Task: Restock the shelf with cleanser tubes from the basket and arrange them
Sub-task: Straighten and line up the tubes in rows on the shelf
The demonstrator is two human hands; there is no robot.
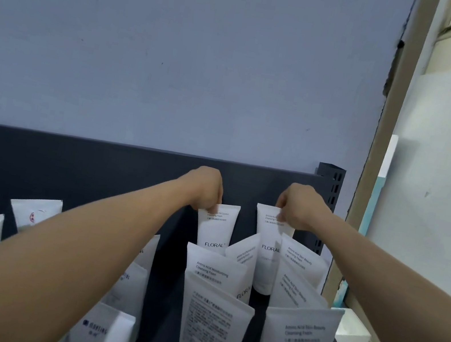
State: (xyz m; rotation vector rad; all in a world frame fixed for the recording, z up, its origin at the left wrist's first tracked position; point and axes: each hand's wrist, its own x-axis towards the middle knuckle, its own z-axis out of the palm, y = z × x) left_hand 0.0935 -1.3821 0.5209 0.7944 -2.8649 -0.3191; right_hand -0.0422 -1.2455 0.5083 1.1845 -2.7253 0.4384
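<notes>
While gripping one upright cleanser tube (pixel 217 229) by its top with the left hand (pixel 208 192), pinching a second tube (pixel 267 240) likewise with the right hand (pixel 299 209), on the shelf (pixel 160 310).

White tubes (pixel 216 229), dark grey shelf (pixel 68 167)

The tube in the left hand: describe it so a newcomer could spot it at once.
Start at the dark back panel, where two white tubes stand rearmost. It is the left tube, its top pinched by the left hand. Unlike the right tube, held by the right hand, its FLORAL lettering shows whole.
</notes>
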